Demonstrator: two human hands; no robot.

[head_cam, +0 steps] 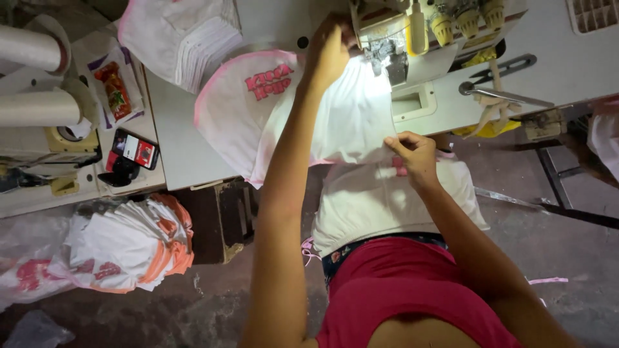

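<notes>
The person sits at a sewing machine (412, 38) with a white garment piece (335, 122) spread across the pale table (177, 129) and over their lap. The left hand (329, 51) is stretched forward, fingers curled down onto the fabric right beside the lit needle area, pressing and pinching the cloth there. The right hand (412, 154) is nearer the body, thumb and fingers closed on the fabric's lower edge, holding it taut. The cloth has a pink trimmed edge and a pink printed patch (I won't read it out) lying to the left of the outstretched arm. A stack of white cut pieces (184, 38) sits at the table's far left corner, well apart from the hands. On a side table lie a snack packet (115, 90) and a phone (137, 151), with large white thread cones (35, 77) beside them. On the floor sits a heap of white and orange garments (129, 245)
</notes>
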